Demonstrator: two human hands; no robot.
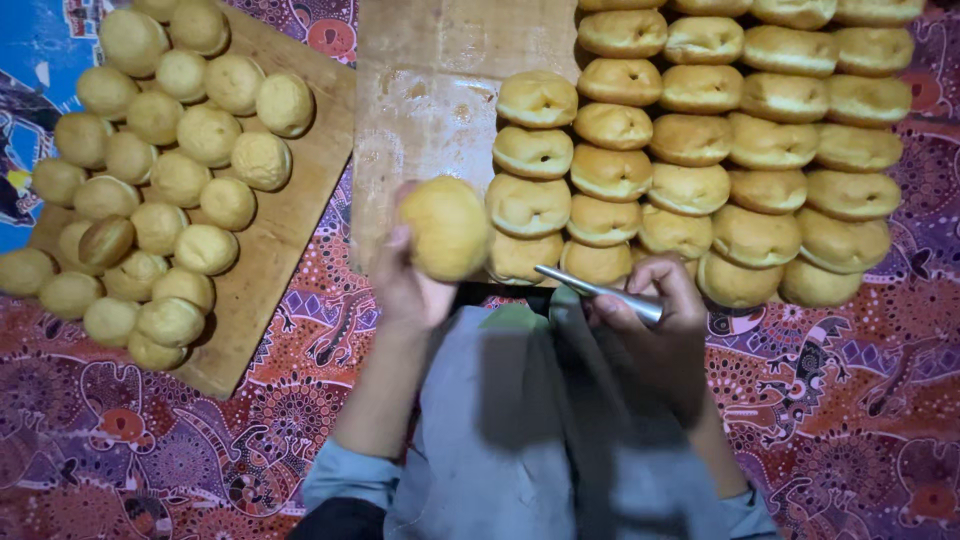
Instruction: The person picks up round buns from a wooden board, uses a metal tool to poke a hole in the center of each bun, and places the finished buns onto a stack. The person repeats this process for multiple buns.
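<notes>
The left hand (405,285) cups a round golden bun (445,228) at 12 o'clock of the lap, a light, soft, crushable thing best cradled underneath, while the right hand (655,305) pinches a slim metal nozzle (598,290).

bun rows (700,150) right, bare board (430,90) ahead
</notes>
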